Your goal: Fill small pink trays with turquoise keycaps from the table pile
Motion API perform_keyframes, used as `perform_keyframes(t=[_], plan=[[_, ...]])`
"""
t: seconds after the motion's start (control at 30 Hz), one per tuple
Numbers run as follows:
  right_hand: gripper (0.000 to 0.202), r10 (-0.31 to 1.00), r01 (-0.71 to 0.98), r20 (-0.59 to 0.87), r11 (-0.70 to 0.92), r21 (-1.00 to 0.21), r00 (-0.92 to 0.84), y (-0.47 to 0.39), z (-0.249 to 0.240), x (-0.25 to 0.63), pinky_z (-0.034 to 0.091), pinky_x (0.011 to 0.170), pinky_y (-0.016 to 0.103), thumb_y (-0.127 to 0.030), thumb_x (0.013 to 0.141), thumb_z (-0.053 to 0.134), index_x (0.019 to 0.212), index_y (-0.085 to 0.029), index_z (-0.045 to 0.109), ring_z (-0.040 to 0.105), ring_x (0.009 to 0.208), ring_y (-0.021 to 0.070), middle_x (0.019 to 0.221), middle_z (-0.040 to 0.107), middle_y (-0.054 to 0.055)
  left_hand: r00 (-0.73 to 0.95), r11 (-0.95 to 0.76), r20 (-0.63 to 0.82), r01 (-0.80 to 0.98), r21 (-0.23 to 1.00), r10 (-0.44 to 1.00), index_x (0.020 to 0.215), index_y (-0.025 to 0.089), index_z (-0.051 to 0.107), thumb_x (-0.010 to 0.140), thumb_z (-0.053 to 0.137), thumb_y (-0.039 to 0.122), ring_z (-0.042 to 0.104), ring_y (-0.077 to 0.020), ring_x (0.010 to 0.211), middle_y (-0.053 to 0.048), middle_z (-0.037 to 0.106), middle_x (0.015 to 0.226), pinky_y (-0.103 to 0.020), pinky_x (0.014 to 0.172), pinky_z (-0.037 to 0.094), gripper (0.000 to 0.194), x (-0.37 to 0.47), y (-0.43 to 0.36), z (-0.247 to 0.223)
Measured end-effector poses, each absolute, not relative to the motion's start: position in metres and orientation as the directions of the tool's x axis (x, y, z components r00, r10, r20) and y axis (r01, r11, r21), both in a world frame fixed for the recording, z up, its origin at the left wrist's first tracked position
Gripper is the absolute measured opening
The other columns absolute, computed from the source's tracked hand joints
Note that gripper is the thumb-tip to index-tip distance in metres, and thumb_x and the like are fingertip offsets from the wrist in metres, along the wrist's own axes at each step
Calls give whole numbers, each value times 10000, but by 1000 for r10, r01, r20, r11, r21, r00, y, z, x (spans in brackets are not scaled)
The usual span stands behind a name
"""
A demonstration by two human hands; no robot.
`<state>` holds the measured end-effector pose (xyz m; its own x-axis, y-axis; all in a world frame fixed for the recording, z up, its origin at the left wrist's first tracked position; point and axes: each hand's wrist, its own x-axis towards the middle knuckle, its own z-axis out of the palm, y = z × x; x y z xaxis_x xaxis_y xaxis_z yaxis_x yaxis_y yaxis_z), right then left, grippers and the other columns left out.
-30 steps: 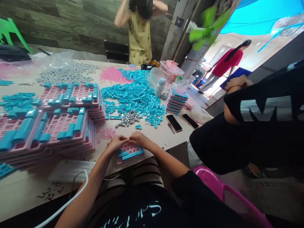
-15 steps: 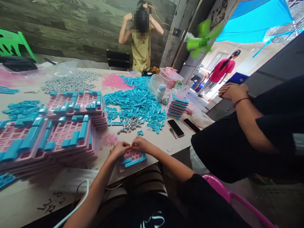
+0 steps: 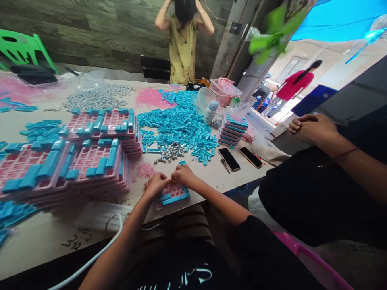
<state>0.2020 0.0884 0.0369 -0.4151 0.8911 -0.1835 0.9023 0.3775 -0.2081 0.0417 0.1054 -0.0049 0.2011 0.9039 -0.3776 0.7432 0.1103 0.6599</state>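
My left hand [image 3: 157, 184] and right hand [image 3: 183, 176] are pinching nearly closed over the pink-and-blue tray [image 3: 173, 194]; I cannot tell what they are gripping. Blue pieces [image 3: 187, 129] are lying beyond them.

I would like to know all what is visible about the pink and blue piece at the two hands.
The piece is a plastic-looking pink grid with open cells and blue bars on its near side. It lies near the edge of the table; the left hand and right hand cover its far part.

Workshop: stacked pink trays [image 3: 95, 165], loose blue parts [image 3: 181, 125].
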Motion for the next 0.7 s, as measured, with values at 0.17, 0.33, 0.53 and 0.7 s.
perform_keyframes(t=[0.17,0.33,0.53,0.7], plan=[[177,898,905,-171,368,-212,-405,82,35,204,287,826,346,-327,827,610,937,-223,701,560,982,205,888,673,87,133,160,-410,779,606,902,819,207,607,656,632,478,593,-267,910,-51,692,846,-365,803,351,317,47,97,12],[130,880,839,-87,409,-359,-466,88,27,214,300,857,344,-296,795,652,885,-221,707,557,1009,201,910,686,73,150,137,-351,728,672,924,844,202,637,671,655,442,602,-223,869,-36,688,852,-334,791,388,296,43,92,12],[205,906,787,103,410,-461,-411,133,18,214,418,770,253,-214,857,554,1026,-166,659,615,830,146,944,685,79,116,-50,-35,659,750,993,891,156,637,821,507,266,587,-175,874,-67,661,945,-276,773,432,184,15,91,16],[194,935,874,95,354,-334,-343,157,7,198,413,780,272,-190,878,501,1000,-141,643,598,885,193,977,646,125,225,-139,-55,759,636,973,944,143,642,829,510,248,592,-184,873,-80,663,930,-284,800,431,203,3,112,25]])
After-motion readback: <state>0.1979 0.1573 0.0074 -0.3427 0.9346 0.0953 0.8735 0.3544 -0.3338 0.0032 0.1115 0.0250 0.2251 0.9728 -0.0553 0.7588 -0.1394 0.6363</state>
